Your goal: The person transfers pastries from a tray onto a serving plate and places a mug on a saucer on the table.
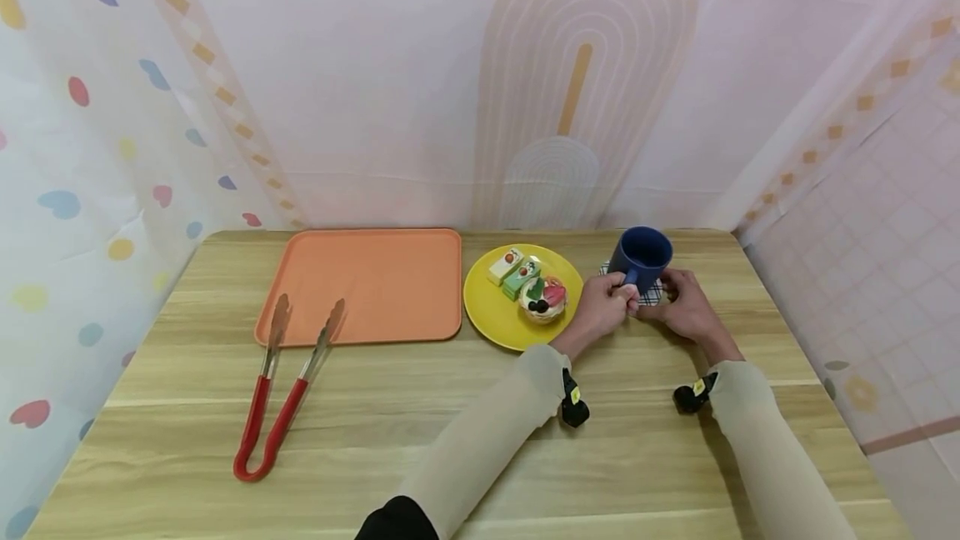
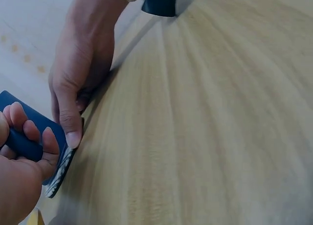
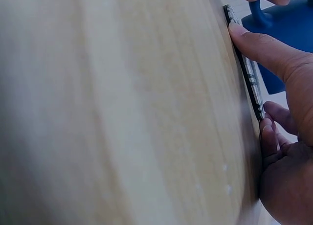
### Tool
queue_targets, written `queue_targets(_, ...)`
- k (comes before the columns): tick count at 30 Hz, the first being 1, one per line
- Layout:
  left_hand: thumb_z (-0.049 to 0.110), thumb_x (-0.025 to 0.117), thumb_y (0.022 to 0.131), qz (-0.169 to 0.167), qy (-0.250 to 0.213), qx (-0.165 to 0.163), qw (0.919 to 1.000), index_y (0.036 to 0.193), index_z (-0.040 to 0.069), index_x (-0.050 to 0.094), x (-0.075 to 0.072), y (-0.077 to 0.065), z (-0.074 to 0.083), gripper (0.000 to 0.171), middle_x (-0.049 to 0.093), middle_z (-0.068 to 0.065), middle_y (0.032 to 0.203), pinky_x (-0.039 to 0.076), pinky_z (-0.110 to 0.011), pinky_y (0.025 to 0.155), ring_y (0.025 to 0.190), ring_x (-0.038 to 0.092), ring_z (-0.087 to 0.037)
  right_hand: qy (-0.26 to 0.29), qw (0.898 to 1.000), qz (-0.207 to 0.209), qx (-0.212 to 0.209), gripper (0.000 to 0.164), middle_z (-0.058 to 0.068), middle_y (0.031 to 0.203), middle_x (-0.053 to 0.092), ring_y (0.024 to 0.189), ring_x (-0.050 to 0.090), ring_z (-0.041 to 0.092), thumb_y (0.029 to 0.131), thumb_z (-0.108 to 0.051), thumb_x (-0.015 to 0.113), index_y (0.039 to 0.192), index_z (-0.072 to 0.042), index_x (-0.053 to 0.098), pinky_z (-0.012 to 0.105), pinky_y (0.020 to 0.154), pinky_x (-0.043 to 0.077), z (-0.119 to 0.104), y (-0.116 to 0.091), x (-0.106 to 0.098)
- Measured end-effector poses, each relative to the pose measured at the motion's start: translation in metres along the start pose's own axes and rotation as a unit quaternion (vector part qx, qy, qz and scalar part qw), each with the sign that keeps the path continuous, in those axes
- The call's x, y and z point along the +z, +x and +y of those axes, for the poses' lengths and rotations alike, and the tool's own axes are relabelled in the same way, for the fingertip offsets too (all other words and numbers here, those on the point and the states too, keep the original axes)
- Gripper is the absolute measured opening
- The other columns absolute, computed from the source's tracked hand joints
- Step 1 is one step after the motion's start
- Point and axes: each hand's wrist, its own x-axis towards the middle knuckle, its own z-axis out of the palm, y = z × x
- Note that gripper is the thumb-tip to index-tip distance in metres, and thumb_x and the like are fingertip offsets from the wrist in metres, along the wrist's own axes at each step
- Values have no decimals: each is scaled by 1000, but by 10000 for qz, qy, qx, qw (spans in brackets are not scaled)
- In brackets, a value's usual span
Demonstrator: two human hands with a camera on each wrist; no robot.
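A dark blue mug (image 1: 647,275) stands upright over a black-and-white checked coaster (image 1: 652,296) at the table's back right. My left hand (image 1: 602,307) grips the mug's handle (image 2: 24,146), its fingers curled round it in the left wrist view. On the mug's other side, my right hand (image 1: 688,307) holds the coaster by its edges. In the right wrist view the thumb (image 3: 259,45) presses one edge and the fingertips sit at the far edge. The mug overlaps the coaster, hiding most of its surface in the head view.
Left of the mug, a yellow plate (image 1: 487,319) carries two small cake slices (image 1: 513,272) and a fruit tart (image 1: 543,300). An orange tray (image 1: 382,286) lies farther left. Red-handled tongs (image 1: 258,427) rest with their tips over its front edge. Patterned cloth (image 1: 360,90) hangs behind the table.
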Motion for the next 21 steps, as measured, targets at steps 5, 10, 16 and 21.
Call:
queue_targets(5, 14, 57, 105, -111, 119, 107, 9998, 85, 1, 67, -1, 0, -4, 26, 64, -1, 72, 44, -17, 61, 66, 57, -5, -13, 10000, 43, -31, 87, 31, 146, 35, 121, 42, 43, 86, -24, 82, 151, 11, 37, 57, 104, 38, -2, 0, 1)
queue_targets(10, 17, 57, 105, -150, 74, -57, 9998, 88, 3, 68, -1, -1, 0, 25, 65, 1, 74, 48, -19, 63, 68, 60, -7, -35, 10000, 30, -31, 87, 32, 145, 35, 119, 42, 41, 86, -23, 83, 151, 11, 36, 55, 102, 38, -3, -1, 2)
queue_targets(16, 22, 60, 104, -64, 216, -120, 9997, 89, 7, 67, -3, -6, 5, 22, 72, -4, 80, 47, -20, 63, 76, 66, -19, -20, 10000, 25, 17, 88, 31, 148, 33, 125, 41, 45, 87, -26, 82, 152, 9, 36, 60, 107, 37, 1, 0, 2)
queue_targets(21, 28, 62, 103, 24, 852, -99, 9963, 107, 8, 69, -6, -13, 14, 21, 73, -5, 96, 49, -21, 68, 77, 62, -11, -61, 10000, 69, -16, 89, 31, 145, 35, 122, 41, 42, 86, -27, 82, 152, 10, 36, 57, 104, 37, 0, -1, 3)
